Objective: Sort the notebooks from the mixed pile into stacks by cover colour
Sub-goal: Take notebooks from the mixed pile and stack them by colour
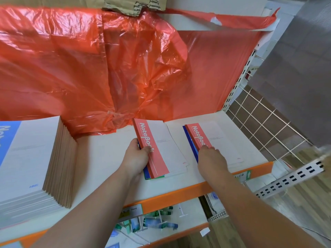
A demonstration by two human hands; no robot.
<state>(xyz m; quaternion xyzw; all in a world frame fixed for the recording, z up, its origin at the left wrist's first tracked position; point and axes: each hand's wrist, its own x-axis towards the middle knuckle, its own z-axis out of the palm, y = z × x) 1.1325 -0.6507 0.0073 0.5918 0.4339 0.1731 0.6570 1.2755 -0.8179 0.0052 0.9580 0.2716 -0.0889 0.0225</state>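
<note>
The red sheet (125, 59) is thin, glossy, crinkled plastic. The notebooks (158, 145) have matt paper covers. Torn cardboard (129, 6) looks rough and corrugated. The shelf (107, 154) is smooth and matt; the grid (265, 126) is painted metal wire.

A crumpled red plastic sheet (89, 68) draped the far side of a white shelf (107, 151) with an orange front edge (179, 196). A wire grid (259, 126) stood at right; small bottles (159, 224) lay on a lower shelf (189, 210).

notebook stacks (60, 158) (146, 173) (189, 140) 3 | red-spine notebooks (159, 163) (198, 135) on top 2 | hands (136, 158) (211, 160) 2 | red plastic sheet (89, 68) 1
</note>
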